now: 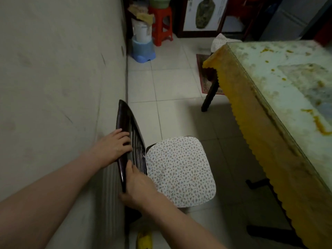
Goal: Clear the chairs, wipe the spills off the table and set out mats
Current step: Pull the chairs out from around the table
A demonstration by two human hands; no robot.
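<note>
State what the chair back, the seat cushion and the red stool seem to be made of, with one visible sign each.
Chair back: probably dark varnished wood; glossy highlights on the rail.
Seat cushion: printed fabric; soft edges, small repeated pattern.
Red stool: likely moulded plastic; uniform bright colour.

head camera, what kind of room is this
Most likely the dining area of a home. A table under a yellow cloth carries orange spills, both hands grip the back of a cushioned chair by the wall, and plastic stools stand stacked with buckets on the tiled floor.
</note>
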